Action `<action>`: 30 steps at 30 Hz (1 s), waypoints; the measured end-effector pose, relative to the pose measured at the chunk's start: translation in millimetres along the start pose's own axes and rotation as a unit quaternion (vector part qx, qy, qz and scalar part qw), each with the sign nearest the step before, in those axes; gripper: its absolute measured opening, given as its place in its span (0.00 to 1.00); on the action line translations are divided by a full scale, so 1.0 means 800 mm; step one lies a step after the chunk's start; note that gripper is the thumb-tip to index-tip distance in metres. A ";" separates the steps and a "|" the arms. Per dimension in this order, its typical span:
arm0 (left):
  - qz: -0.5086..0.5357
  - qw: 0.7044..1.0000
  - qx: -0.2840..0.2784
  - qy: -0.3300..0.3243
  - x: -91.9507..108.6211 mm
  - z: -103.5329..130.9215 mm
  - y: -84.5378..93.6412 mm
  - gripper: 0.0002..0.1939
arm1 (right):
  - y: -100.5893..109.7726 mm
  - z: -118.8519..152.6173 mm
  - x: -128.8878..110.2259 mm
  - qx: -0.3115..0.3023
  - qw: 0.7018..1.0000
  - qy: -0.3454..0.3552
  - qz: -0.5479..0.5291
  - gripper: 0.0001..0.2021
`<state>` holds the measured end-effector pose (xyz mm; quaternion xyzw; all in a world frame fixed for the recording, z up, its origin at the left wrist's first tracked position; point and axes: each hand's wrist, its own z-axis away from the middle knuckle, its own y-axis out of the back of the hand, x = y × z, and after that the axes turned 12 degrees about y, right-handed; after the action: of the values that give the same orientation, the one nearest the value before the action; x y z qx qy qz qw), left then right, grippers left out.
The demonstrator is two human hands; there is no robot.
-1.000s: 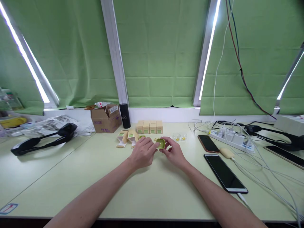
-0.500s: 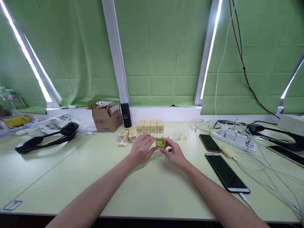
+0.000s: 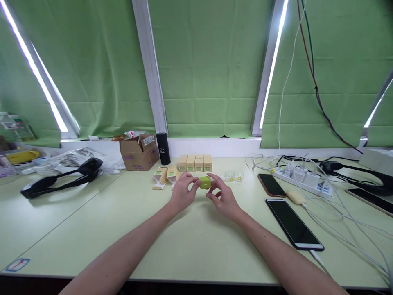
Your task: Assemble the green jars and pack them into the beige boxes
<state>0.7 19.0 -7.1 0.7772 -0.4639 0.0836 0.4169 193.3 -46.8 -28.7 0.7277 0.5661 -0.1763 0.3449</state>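
Yellow-green was shown by the small case (image 3: 205, 182), tan with green squares by the boxes (image 3: 190, 162), black by the cylinder (image 3: 163, 149).

Office-like workspace: long table (image 3: 101, 229), power strip (image 3: 317, 189), phones (image 3: 294, 223), window blinds (image 3: 208, 69).

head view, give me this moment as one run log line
left hand: holding green container | right hand: at container's right side | beyond: four small cardboard boxes in a row
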 end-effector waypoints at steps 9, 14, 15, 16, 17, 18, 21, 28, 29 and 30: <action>0.028 0.996 -0.055 0.061 0.003 0.001 -0.001 0.29 | -0.002 -0.003 0.001 0.023 0.998 -0.042 -0.042 0.22; 0.028 0.994 -0.089 0.051 0.005 0.002 0.002 0.31 | -0.003 -0.004 0.006 0.029 0.991 -0.075 -0.110 0.24; 0.023 0.995 -0.090 0.047 0.004 0.002 0.003 0.30 | -0.003 -0.004 0.008 0.032 0.988 -0.081 -0.124 0.25; 0.017 0.995 -0.085 0.040 0.004 0.002 0.003 0.28 | -0.003 -0.005 0.010 0.035 0.986 -0.085 -0.138 0.26; 0.011 0.997 -0.077 0.030 0.003 0.001 0.005 0.24 | -0.003 -0.005 0.011 0.037 0.984 -0.087 -0.150 0.27; 0.006 0.998 -0.066 0.015 0.003 0.001 0.006 0.18 | -0.003 -0.005 0.012 0.038 0.983 -0.088 -0.159 0.27; -0.006 0.997 -0.057 -0.048 0.003 -0.001 0.013 0.17 | -0.001 -0.006 0.014 0.032 0.981 -0.093 -0.164 0.27; -0.066 0.975 -0.155 -0.142 0.011 0.003 0.022 0.33 | 0.000 -0.005 0.021 0.006 0.992 -0.076 -0.102 0.23; -0.057 0.976 -0.160 -0.140 0.011 0.002 0.021 0.31 | -0.001 -0.005 0.022 0.005 0.992 -0.076 -0.096 0.23; -0.041 0.977 -0.159 -0.132 0.009 0.002 0.019 0.29 | -0.001 -0.005 0.023 0.005 0.993 -0.079 -0.090 0.23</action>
<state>-7.8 9.9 4.5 0.7232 -0.4902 -0.1122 0.4733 197.8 -31.2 -38.2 0.6594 0.5990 -0.2662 0.3680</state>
